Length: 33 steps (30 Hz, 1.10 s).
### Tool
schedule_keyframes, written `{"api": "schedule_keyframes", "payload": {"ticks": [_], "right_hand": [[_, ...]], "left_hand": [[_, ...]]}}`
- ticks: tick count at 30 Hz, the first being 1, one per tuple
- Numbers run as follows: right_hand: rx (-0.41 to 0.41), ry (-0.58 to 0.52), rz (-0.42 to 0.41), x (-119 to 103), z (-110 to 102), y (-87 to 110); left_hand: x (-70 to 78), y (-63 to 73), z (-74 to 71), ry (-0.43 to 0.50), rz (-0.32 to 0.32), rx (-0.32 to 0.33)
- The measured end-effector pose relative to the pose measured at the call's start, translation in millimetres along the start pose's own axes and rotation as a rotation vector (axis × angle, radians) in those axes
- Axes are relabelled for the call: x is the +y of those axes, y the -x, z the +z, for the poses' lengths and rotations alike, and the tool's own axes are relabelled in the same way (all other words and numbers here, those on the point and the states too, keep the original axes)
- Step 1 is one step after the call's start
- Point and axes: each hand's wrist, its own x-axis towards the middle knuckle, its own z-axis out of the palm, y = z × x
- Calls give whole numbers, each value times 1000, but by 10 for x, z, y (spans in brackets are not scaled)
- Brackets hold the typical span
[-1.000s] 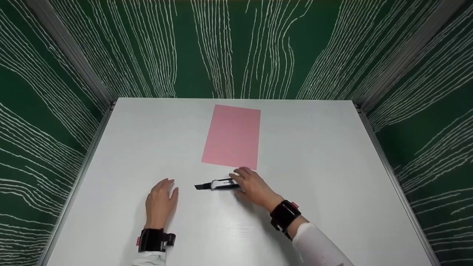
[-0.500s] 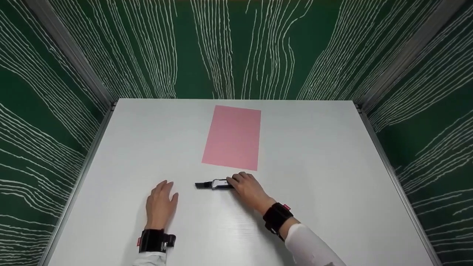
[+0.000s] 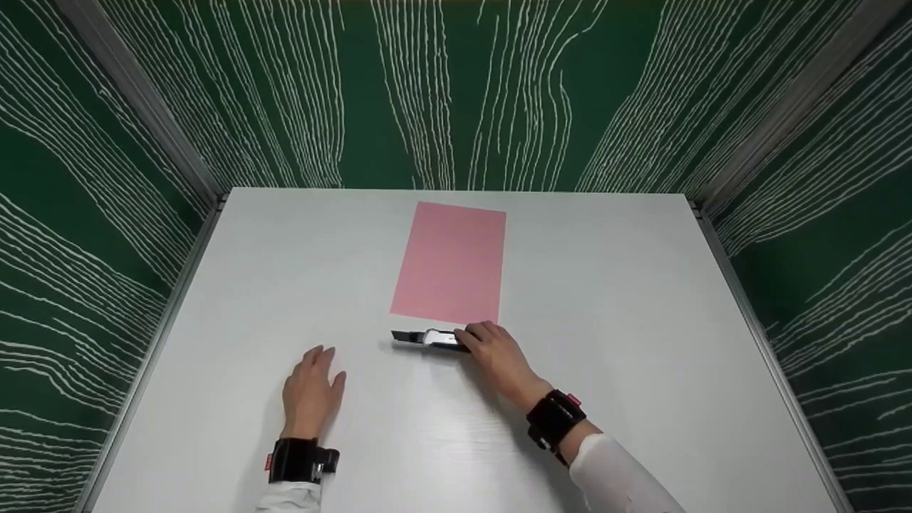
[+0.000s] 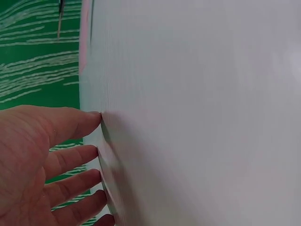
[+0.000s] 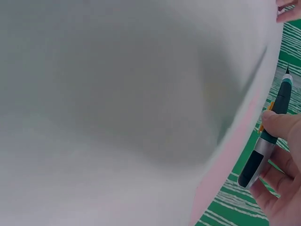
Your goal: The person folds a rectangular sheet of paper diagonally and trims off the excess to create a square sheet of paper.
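My right hand (image 3: 499,360) holds a utility knife (image 3: 431,339) between thumb and fingers, its dark pointed end toward the left. A shadow under the knife shows it just above the white table (image 3: 613,285). In the right wrist view the knife (image 5: 282,96) has a dark body, a silver end and an orange slider, gripped by the thumb and fingers of my right hand (image 5: 282,160). My left hand (image 3: 310,392) rests on the table to the left, fingers extended. In the left wrist view, fingertips of the left hand (image 4: 61,160) touch the tabletop.
A pink sheet of paper (image 3: 450,262) lies flat just beyond the knife, its near right corner close to my right fingers. Green walls (image 3: 392,92) with white wavy lines rise around the table, with grey metal posts (image 3: 153,107) at the corners.
My right hand has closed its grip on the knife, lifted it slightly and carried it forward and a little to the right. The left hand and pink sheet have stayed put.
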Motion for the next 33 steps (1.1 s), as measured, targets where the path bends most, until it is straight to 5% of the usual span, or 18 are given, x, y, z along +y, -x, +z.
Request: {"api": "schedule_keyframes", "payload": {"ticks": [7, 16, 25, 33], "right_hand": [[39, -68, 98, 343, -177, 98], [220, -83, 191, 987, -242, 440], [224, -75, 423, 1468, -367, 764], [180, -90, 566, 1578, -397, 864]], "left_hand": [[-27, 2, 1, -3, 7, -1], [-16, 36, 11, 5, -16, -11], [-14, 25, 39, 5, 12, 17], [11, -10, 24, 11, 4, 5]]}}
